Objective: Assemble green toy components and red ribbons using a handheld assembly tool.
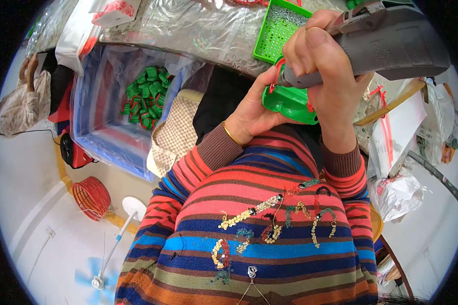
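Observation:
My left hand [253,108] is closed around a hollow green plastic part [291,105] with a thin red handle piece [277,76] at its upper edge. In my right hand [326,63], a dark grey power screwdriver [394,43] is gripped, its front end pointing left toward the green part. The driver's nose lies over the part near the red handle piece; whether its bit touches a screw is hidden. My right fingers wrap over the driver, and the lower edge of that hand is close against the green part.
Behind the part, a bright green basket [260,39] with small silvery pieces stands on the plastic-covered table [188,30]. A blue crate [114,150] at left contains several green and red parts. Beside it are a checked cloth [174,132] and a red basket [91,198].

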A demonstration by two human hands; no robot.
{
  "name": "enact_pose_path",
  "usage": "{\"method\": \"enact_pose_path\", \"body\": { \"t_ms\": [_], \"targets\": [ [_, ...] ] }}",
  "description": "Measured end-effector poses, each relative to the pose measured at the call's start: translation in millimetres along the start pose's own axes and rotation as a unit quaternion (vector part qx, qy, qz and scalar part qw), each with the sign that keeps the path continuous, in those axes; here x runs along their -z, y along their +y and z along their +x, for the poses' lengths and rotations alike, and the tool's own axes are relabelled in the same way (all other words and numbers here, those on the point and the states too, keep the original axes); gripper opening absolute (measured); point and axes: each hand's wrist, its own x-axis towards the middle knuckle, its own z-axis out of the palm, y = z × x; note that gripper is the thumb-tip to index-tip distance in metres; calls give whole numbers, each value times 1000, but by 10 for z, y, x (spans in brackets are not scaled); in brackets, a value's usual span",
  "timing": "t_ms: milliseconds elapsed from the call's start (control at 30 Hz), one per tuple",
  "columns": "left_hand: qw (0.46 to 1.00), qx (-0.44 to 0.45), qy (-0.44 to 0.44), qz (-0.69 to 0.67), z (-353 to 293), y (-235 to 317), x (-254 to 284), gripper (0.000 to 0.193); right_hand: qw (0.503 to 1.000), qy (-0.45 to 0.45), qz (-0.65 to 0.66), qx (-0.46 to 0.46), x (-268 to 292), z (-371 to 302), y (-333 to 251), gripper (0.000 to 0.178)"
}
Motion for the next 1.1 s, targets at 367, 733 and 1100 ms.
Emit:
{"method": "enact_pose_path", "body": {
  "t_ms": [367, 733, 1100],
  "targets": [
    [994, -20, 85, 70, -23, -2, -142, 56, 997, -77, 29, 14, 128, 12, 111, 10],
    [994, 9, 62, 91, -119, 101, -245, 58, 970, -217, 102, 43, 385, 426, -335, 17],
    [851, -410, 299, 134, -1633, 1397, 756, 58, 949, 131, -260, 123, 738, 640, -731, 24]
  ]
}}
